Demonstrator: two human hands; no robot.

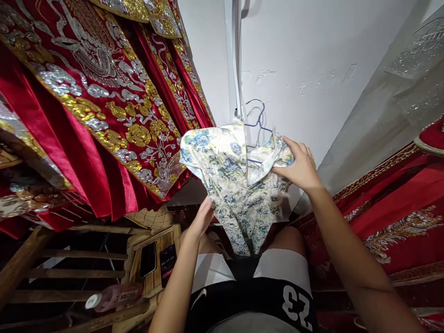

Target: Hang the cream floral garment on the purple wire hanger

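Note:
A white floral garment (229,171) with blue, yellow and green print hangs in front of me on a thin purple hanger (259,121). One shoulder of the garment is draped over the hanger's left side, and the opening at the upper right shows the hanger's bar. My right hand (301,165) grips the fabric at the right shoulder, thumb in front. At the lower left edge, my left hand (203,218) holds the cloth, its fingers partly hidden behind it. The garment's lower end narrows between my knees.
Red embroidered costumes (114,92) with gold and silver sequins hang at left. More red beaded fabric (398,222) lies at right, below clear plastic sheeting (391,92). A wooden stool (152,282) bears two phones (168,263), with a pink bottle (116,296) beside them. A white wall (312,41) stands ahead.

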